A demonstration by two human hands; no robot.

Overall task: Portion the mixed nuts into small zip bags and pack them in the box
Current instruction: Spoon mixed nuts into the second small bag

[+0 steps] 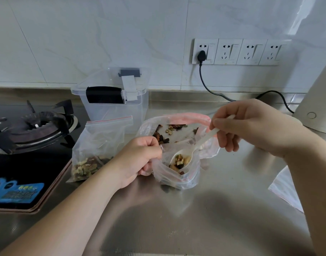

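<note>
One small zip bag (177, 174), thin & floppy, is being held open at its rim by the left hand (140, 159), just in front of the big nut bag (177, 126). A light plastic spoon (191, 150), nut-loaded, is being pinched by the right hand (251, 126) over its mouth. Rim is judged the best hold; film is prob. slippery.

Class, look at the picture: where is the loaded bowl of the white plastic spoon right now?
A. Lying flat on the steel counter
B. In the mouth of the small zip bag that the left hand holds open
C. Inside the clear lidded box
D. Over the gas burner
B: the right hand holds the spoon, its nut-filled bowl in the open mouth of the small zip bag, which the left hand grips by the rim.
</note>
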